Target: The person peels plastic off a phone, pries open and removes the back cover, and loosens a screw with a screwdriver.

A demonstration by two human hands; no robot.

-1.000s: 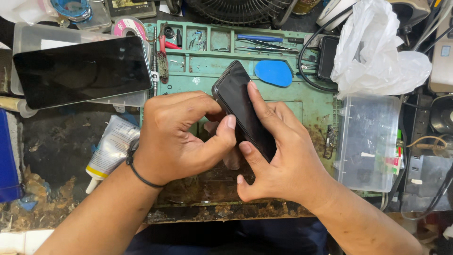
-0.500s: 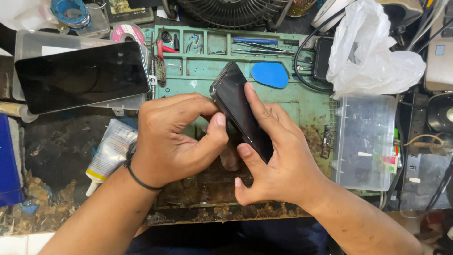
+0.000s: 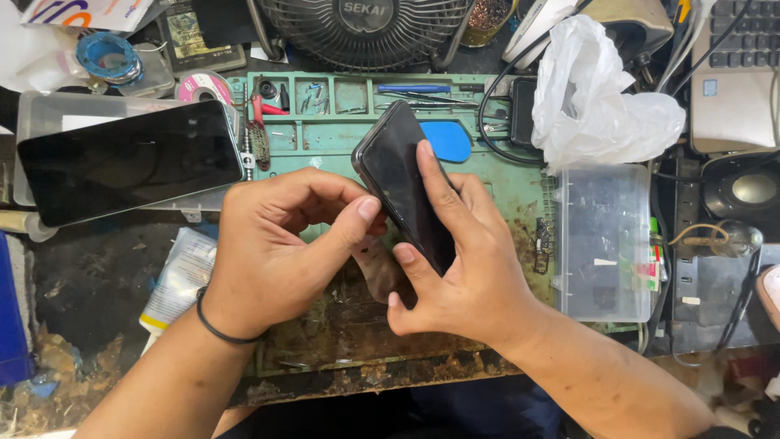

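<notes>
Centre of frame, over green mat [image 3: 520, 195] | right hand [image 3: 463, 268] gripping tilted dark phone [image 3: 402, 183], index finger lying along glass | left hand [image 3: 276, 252] pinching its lower edge, possibly lifting a film | keeping grip steady, peeling slowly.

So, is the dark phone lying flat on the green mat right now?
No, both hands, left and right, hold the dark phone tilted up off the green mat.
</notes>
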